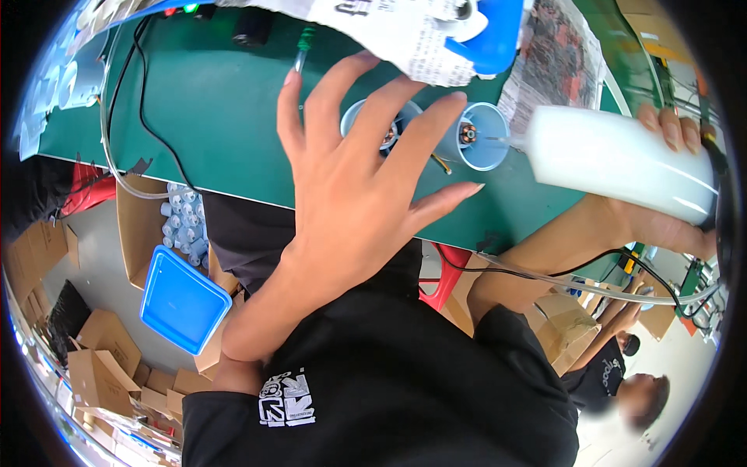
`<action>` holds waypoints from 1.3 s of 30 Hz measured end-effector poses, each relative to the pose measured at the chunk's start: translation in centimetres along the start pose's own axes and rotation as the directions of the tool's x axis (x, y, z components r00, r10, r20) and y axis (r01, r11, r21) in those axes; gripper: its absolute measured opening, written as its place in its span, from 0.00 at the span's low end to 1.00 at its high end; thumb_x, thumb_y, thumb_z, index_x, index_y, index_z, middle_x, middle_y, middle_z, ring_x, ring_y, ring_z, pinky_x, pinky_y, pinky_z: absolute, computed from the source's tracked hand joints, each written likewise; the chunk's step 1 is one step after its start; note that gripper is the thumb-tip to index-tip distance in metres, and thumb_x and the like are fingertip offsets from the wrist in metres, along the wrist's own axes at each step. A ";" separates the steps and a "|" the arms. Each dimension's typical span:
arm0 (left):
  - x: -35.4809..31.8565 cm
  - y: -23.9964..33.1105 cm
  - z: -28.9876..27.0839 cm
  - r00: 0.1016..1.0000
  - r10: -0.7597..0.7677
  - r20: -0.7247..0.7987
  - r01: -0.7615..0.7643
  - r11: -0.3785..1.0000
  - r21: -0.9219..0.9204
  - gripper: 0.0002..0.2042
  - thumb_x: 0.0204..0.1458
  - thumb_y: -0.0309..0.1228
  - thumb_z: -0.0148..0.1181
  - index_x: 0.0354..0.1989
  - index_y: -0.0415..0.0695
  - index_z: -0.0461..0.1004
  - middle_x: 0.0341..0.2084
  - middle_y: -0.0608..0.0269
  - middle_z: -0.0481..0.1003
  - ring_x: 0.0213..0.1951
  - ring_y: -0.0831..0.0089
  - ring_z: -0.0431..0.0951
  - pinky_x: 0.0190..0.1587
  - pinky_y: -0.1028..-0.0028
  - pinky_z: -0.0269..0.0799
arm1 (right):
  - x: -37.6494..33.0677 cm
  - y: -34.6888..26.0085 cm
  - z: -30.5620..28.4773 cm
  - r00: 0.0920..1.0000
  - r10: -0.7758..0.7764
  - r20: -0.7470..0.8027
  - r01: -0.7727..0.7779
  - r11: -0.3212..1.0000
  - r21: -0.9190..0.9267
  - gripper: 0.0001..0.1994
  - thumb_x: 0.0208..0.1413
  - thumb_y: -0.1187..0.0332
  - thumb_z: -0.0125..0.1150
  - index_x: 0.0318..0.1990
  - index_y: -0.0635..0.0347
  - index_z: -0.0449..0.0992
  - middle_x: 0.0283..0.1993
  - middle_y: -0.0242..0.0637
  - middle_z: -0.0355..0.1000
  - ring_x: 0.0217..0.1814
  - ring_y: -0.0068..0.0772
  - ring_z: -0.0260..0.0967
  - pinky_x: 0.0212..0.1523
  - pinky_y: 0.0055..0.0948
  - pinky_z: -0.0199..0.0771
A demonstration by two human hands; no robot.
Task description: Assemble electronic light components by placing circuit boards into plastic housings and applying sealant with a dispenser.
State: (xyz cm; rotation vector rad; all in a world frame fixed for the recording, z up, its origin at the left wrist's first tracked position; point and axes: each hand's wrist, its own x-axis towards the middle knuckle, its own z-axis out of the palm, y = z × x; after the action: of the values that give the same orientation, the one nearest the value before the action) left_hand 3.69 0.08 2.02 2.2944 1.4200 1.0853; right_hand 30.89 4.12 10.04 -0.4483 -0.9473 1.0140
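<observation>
My left hand (354, 171) is spread open, palm down, over the green bench top, its fingers apart. Partly hidden under it is a light-blue round plastic housing (359, 117) with copper windings inside. Beside the thumb and index finger lies a second light-blue housing (486, 159), its copper-wound core (468, 134) showing. Wrapped around a large white dispensing syringe (615, 159) is my right hand (673, 179). The syringe lies nearly level, and its thin needle points left into the second housing. Whether the needle touches the core I cannot tell.
A green-handled screwdriver (306, 37), printed paper (389, 35) and a blue plastic holder (494, 35) lie at the back. Black cable (148, 117) and clear hose (109, 148) cross the left side. Below stand a blue tray (183, 300) and cartons (101, 381). Another person (615, 389) is at lower right.
</observation>
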 end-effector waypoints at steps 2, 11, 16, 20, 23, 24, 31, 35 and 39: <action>0.4 0.3 0.6 0.996 -0.046 0.081 0.043 0.998 0.039 0.29 0.34 0.45 0.76 0.50 0.54 0.79 0.50 0.65 0.72 0.56 0.54 0.64 0.62 0.50 0.54 | -0.3 0.6 0.1 0.999 0.019 0.051 -0.019 1.000 -0.007 0.46 0.28 0.36 0.70 0.47 0.66 0.65 0.41 0.40 0.63 0.43 0.37 0.64 0.49 0.41 0.59; 0.5 -0.3 1.7 1.000 0.007 0.017 -0.007 1.000 0.003 0.27 0.33 0.45 0.76 0.46 0.54 0.82 0.47 0.68 0.74 0.52 0.60 0.67 0.59 0.54 0.57 | -0.5 0.7 -1.9 0.998 0.037 0.051 -0.036 0.999 -0.020 0.48 0.29 0.32 0.67 0.49 0.67 0.66 0.43 0.42 0.64 0.45 0.40 0.64 0.51 0.43 0.59; 0.4 -0.5 1.8 1.000 0.017 -0.002 -0.017 1.000 0.011 0.27 0.33 0.46 0.76 0.46 0.54 0.82 0.47 0.68 0.74 0.51 0.61 0.67 0.59 0.54 0.57 | 0.8 -0.5 -5.1 0.999 0.041 0.032 -0.040 0.999 -0.026 0.47 0.31 0.32 0.66 0.49 0.67 0.66 0.43 0.43 0.64 0.45 0.40 0.64 0.51 0.44 0.59; 0.4 -0.6 1.8 1.000 0.018 -0.003 -0.018 1.000 0.009 0.27 0.33 0.46 0.76 0.46 0.54 0.82 0.46 0.68 0.74 0.50 0.61 0.68 0.59 0.54 0.57 | 1.3 -0.9 -6.3 0.999 0.043 0.018 -0.042 0.999 -0.026 0.47 0.32 0.31 0.65 0.49 0.67 0.66 0.43 0.43 0.64 0.45 0.41 0.65 0.50 0.44 0.60; 0.4 -0.5 1.8 1.000 0.017 -0.002 -0.017 1.000 0.007 0.27 0.32 0.46 0.76 0.46 0.54 0.82 0.46 0.68 0.74 0.50 0.61 0.68 0.58 0.54 0.57 | 0.8 -0.8 -5.8 0.999 0.044 0.008 -0.043 0.999 -0.026 0.46 0.33 0.31 0.64 0.48 0.67 0.67 0.43 0.43 0.64 0.45 0.41 0.65 0.50 0.45 0.60; 0.5 -0.5 1.8 1.000 0.016 -0.001 -0.016 1.000 0.004 0.27 0.32 0.46 0.76 0.46 0.54 0.82 0.46 0.68 0.74 0.50 0.61 0.68 0.58 0.54 0.57 | 0.7 -0.7 -5.7 0.999 0.043 0.005 -0.043 0.999 -0.025 0.46 0.33 0.31 0.63 0.48 0.67 0.67 0.43 0.43 0.64 0.45 0.41 0.65 0.50 0.45 0.60; 0.4 -0.5 1.9 1.000 0.022 -0.012 -0.022 1.000 0.005 0.27 0.32 0.46 0.76 0.46 0.54 0.82 0.46 0.68 0.74 0.51 0.60 0.68 0.58 0.54 0.58 | 0.5 -0.7 -5.8 0.999 0.042 -0.015 -0.043 0.999 -0.022 0.46 0.35 0.30 0.61 0.48 0.67 0.67 0.42 0.44 0.65 0.44 0.42 0.65 0.50 0.46 0.60; 0.5 -0.4 1.8 1.000 0.019 -0.013 -0.019 1.000 0.003 0.27 0.32 0.45 0.76 0.45 0.53 0.82 0.46 0.68 0.74 0.50 0.61 0.68 0.58 0.55 0.58 | 0.7 -0.5 -6.1 0.999 0.040 -0.024 -0.041 0.999 -0.015 0.45 0.36 0.30 0.60 0.48 0.67 0.67 0.42 0.44 0.65 0.44 0.43 0.65 0.50 0.47 0.61; 0.4 -0.5 1.9 0.999 0.027 -0.026 -0.028 1.000 -0.014 0.27 0.32 0.45 0.76 0.45 0.52 0.82 0.45 0.67 0.74 0.49 0.61 0.68 0.58 0.56 0.58 | 0.7 -0.6 -6.3 0.999 0.039 -0.034 -0.040 0.999 -0.010 0.45 0.37 0.29 0.59 0.48 0.67 0.67 0.42 0.44 0.65 0.44 0.43 0.65 0.50 0.47 0.61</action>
State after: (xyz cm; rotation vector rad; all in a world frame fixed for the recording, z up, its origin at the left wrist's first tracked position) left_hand 4.79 1.04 0.61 2.3050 1.3895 1.1326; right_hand 36.63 5.01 7.34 -0.4934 -0.9177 1.0345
